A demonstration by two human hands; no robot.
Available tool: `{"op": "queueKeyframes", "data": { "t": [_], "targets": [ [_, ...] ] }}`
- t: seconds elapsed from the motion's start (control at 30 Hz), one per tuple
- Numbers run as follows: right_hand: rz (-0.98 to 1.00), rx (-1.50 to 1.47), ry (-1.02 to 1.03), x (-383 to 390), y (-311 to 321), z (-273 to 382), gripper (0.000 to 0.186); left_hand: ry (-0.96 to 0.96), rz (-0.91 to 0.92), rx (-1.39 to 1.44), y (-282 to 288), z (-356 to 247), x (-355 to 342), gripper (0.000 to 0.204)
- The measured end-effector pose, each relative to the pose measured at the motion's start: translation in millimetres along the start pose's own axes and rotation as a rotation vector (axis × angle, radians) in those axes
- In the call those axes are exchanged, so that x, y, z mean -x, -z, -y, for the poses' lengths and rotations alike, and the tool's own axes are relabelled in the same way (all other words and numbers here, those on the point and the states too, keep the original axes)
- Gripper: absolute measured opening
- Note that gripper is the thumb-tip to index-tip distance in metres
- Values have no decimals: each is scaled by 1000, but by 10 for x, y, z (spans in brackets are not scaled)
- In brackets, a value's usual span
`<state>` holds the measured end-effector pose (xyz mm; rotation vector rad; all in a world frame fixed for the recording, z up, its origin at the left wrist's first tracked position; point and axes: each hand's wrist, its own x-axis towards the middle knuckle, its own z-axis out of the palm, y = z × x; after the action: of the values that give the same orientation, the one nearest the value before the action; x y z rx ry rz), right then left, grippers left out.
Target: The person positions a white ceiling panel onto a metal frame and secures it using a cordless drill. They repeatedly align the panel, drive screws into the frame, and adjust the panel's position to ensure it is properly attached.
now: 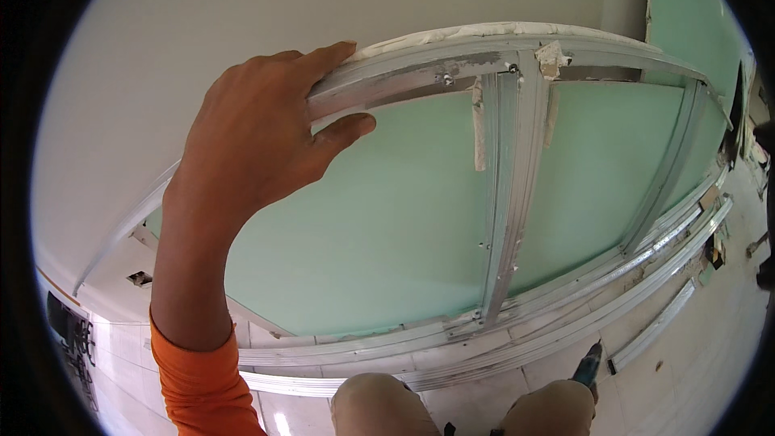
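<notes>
My left hand (258,129), in an orange sleeve, reaches up and grips the metal top track (387,81) of a low stud-wall frame. Its fingers lie over the top and the thumb is on the near side. A pair of joined metal studs (507,186) runs down from the track to the floor. Pale green drywall board (379,218) fills the space behind the studs. Beside my right knee (553,409), the dark front end of a power drill (590,363) points up; whatever holds it is hidden. My right hand does not show.
Loose metal channels (517,355) lie along the frame's foot on the tiled floor (646,387), with a shorter channel (655,324) to the right. Scraps and offcuts (714,250) litter the far right. A torn whitish piece (551,59) sticks out at the top track.
</notes>
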<state>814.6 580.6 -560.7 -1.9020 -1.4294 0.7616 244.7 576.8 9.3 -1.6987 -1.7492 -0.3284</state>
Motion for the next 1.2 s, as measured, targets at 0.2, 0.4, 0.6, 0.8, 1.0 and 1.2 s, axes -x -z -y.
{"op": "queueKeyframes", "data": {
  "t": [0.2, 0.4, 0.6, 0.8, 1.0, 1.2],
  "targets": [
    [-455, -134, 449, -446, 512, 1586, 21, 64, 27, 73, -2, 23, -17, 52],
    [-125, -1057, 764, -656, 1212, 3738, 56, 107, 24, 66, 41, -6, -8, 61],
    [130, -1126, 1013, -242, 1707, 5364, 71, 122, 45, 84, 105, -47, -20, 73],
    [433, -1217, 973, 129, 1428, 5540, 70, 251, 159, 185, 196, -78, -14, 91],
    [184, -890, 982, -31, 1364, 5377, 51, 351, 259, 121, 182, -93, -109, 96],
    [110, -754, 1084, -157, 1427, 4997, 52, 453, 254, 59, 174, -253, -144, 97]
  ]
}}
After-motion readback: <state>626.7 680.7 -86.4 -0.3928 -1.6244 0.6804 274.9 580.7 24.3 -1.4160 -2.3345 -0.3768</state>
